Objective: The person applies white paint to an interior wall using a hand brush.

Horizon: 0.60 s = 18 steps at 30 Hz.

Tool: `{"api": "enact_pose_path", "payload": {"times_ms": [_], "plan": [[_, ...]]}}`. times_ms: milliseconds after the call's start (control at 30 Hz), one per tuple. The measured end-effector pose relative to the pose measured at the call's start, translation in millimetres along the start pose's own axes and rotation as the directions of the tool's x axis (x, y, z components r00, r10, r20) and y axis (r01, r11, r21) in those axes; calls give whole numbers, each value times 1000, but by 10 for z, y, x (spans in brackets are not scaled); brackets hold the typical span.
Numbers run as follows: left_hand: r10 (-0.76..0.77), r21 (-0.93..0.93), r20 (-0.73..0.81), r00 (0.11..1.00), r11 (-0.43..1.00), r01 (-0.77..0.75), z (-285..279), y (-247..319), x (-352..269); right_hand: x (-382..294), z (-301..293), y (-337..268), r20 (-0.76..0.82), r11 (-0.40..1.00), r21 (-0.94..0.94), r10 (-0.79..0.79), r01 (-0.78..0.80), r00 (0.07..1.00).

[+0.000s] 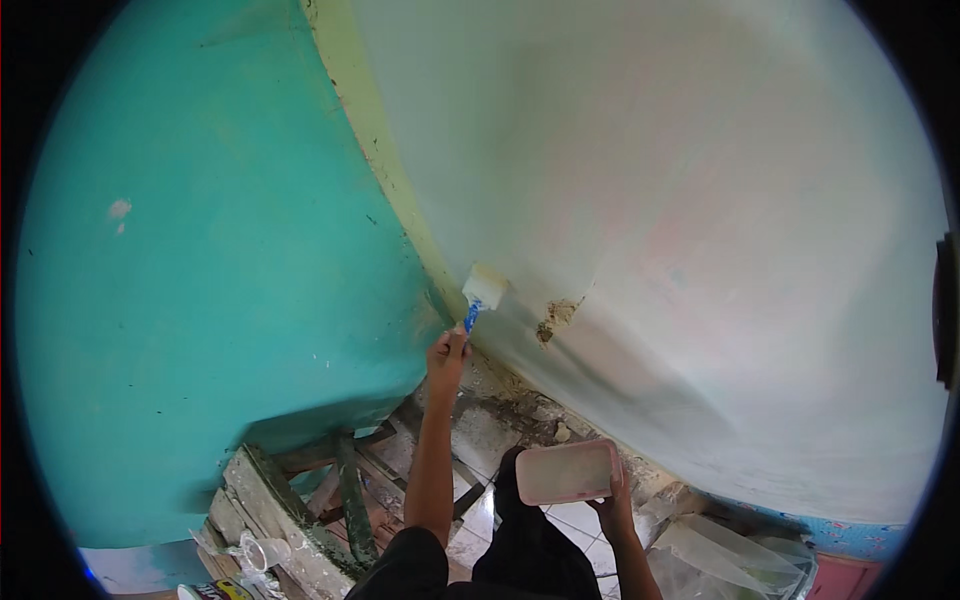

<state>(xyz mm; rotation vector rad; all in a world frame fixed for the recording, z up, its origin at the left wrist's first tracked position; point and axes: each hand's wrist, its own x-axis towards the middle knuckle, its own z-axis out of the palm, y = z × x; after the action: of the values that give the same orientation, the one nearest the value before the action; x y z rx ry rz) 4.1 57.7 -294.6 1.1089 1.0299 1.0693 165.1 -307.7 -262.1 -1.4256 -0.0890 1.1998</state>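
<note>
My left hand [448,351] is closed around the blue handle of a wide paintbrush [484,286]. Its pale head lies against the whitish wall [675,187], close to the corner with the turquoise wall [225,262]. A yellow-green strip [386,142] runs along that corner. Lower down, my right hand [616,502] grips the right end of a pinkish rectangular plastic tub [566,472], held over the floor. A pale surface shows inside the tub; what it holds is hard to tell. A broken brown patch [559,319] in the whitish wall is right of the brush.
A paint-spattered wooden bench or trestle [281,517] stands at lower left, with a clear plastic cup [264,552] and a labelled container [215,591]. Debris [540,412] lies on the tiled floor along the wall base. Translucent plastic sheeting [720,555] covers something at lower right.
</note>
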Motion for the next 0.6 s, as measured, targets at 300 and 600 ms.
{"api": "enact_pose_path", "payload": {"times_ms": [300, 600], "plan": [[-114, 531, 24, 993, 843, 84, -263, -2382, 104, 153, -107, 175, 35, 998, 32, 47, -48, 998], [-13, 803, -172, 985, 578, 148, 87, -745, 131, 89, 49, 98, 48, 997, 20, 68, -69, 997]]}}
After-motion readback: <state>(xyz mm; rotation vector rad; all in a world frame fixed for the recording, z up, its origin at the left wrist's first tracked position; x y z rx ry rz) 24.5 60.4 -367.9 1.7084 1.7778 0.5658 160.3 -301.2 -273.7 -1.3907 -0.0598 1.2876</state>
